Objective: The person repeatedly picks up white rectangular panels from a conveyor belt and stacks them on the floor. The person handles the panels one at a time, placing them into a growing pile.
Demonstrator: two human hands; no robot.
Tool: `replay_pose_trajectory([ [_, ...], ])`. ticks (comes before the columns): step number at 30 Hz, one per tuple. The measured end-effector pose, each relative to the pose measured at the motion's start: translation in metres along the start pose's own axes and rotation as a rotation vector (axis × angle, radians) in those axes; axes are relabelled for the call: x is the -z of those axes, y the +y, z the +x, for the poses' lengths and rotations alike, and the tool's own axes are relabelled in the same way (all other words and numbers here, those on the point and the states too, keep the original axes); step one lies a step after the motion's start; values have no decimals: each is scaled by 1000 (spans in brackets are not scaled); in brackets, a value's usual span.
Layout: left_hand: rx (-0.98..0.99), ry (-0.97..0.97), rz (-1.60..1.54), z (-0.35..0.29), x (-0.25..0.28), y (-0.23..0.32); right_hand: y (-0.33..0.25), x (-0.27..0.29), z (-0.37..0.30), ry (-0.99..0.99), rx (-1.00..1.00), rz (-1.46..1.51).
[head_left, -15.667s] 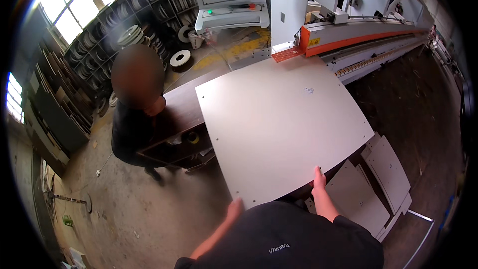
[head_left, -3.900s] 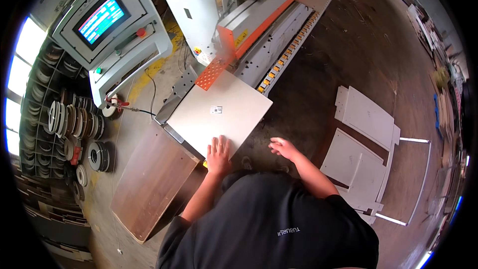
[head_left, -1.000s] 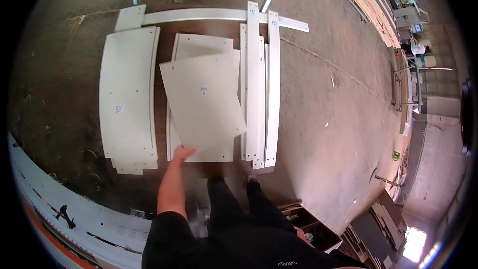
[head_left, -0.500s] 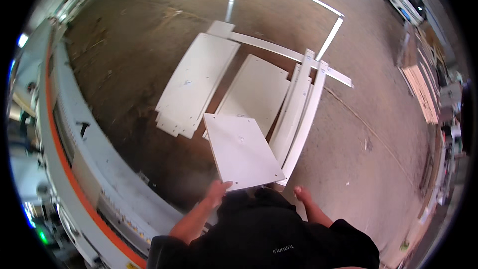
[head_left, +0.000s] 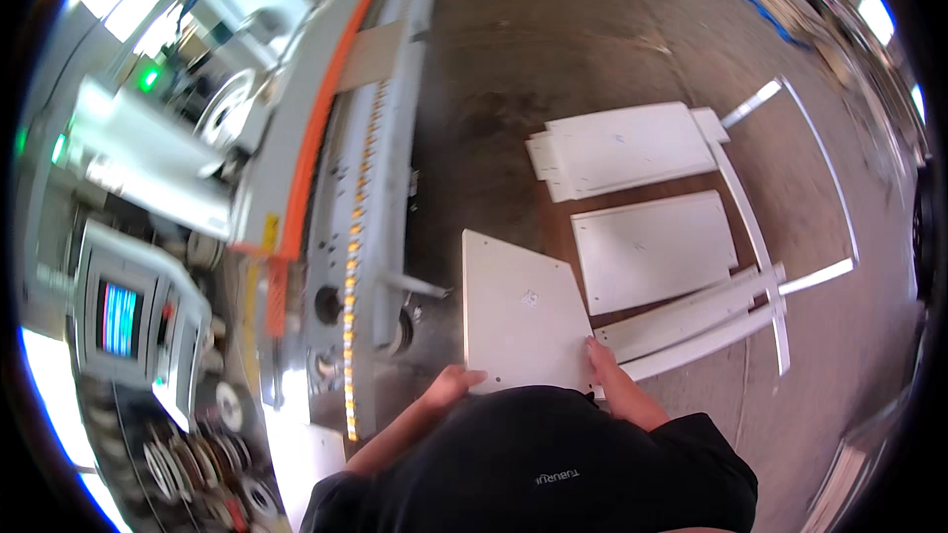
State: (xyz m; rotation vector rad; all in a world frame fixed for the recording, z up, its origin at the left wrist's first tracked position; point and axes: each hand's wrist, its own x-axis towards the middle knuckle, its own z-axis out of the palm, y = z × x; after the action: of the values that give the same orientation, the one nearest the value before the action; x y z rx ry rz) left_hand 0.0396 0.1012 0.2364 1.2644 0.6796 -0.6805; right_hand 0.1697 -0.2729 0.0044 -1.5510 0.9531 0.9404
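A white board (head_left: 521,308) with small holes near its corners is held out in front of my body. My left hand (head_left: 456,383) grips its near left corner, thumb on top. On the opposite edge, my right hand (head_left: 604,363) is closed around the board's near right side. The fingers beneath the board are hidden by it. Beyond it, to the right, lie a white panel (head_left: 652,245) and a stack of white panels (head_left: 632,143). Long narrow white strips (head_left: 681,321) lie beside my right hand.
A long grey machine with an orange stripe (head_left: 308,153) runs along the left. Its control panel screen (head_left: 118,319) and several tape rolls (head_left: 193,469) stand at far left. A metal frame (head_left: 834,178) extends at right, above the concrete floor. Planks (head_left: 800,15) lie at far right.
My view and body have turned left toward the machine. The board has come along with my left hand. My right hand, free before, now holds the board's right edge.
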Motion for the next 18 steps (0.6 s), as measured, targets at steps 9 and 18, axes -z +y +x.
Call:
replay_pose_trajectory([
  [9,-104,237,-448,-114,68,-121,-58,-138,-81,152,627,-413],
  [18,-481,376,-1437,-123,108,-317,-4,-288,-123,-10,823,-426],
])
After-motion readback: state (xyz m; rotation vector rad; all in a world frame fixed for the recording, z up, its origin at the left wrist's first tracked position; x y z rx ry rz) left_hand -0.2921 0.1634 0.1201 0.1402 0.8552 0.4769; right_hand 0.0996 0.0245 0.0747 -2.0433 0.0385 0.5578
